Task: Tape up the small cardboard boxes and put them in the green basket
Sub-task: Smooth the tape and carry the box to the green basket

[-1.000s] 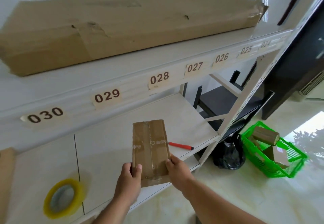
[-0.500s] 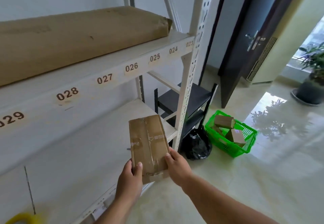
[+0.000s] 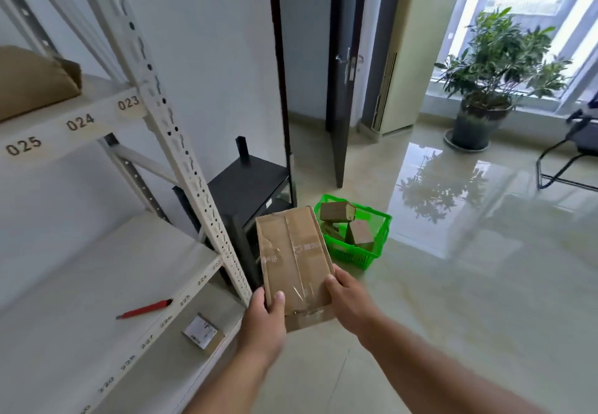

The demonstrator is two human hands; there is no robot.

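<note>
Gripping taped box (image 3: 294, 258), both hands' fingers (image 3: 279, 297) curled.

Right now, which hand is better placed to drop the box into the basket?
Right hand, likely: it grips the taped box on the side toward the green basket; the left hand holds the shelf side.

One flat taped brown cardboard box (image 3: 296, 261) is held up; one green plastic mesh basket (image 3: 372, 251) contains at least two small cardboard boxes (image 3: 336, 211) (others unclear). One red pen (image 3: 144, 309), one potted leafy plant (image 3: 495, 67).
</note>
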